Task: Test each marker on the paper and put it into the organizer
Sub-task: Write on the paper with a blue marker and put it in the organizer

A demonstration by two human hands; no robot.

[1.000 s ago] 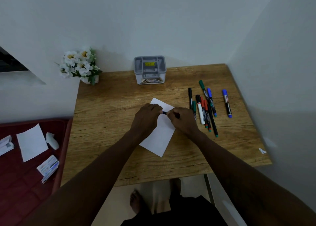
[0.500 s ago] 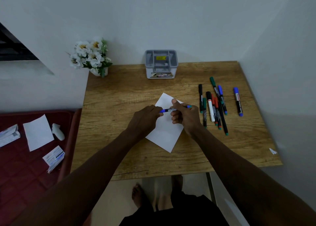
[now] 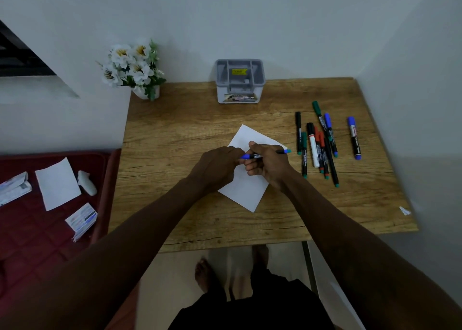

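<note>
Change: a second ago only a short dark stub showed between the hands; now the blue marker (image 3: pixel 255 156) lies level across them, with a coloured end out on each side
Right hand (image 3: pixel 268 167): fingers curled round the marker's barrel, thumb over the top
Left hand (image 3: pixel 215 169): fingertips pinched on the marker's blue left end, judged to be the cap
Cap: seated or already loosened, cannot be told
Marker position: held over the upper half of the paper (image 3: pixel 246 192), tip end not visible
Paper: flat on the table (image 3: pixel 175 129); no ink mark visible on the exposed parts
Other markers (image 3: pixel 317 144): loose group right of the paper, arrangement unchanged
Organizer (image 3: pixel 240 97): far table edge by the wall, well apart from the hands; no marker visible in it
Assessment: uncapping appears under way; the test stroke and stowing are both outstanding
</note>
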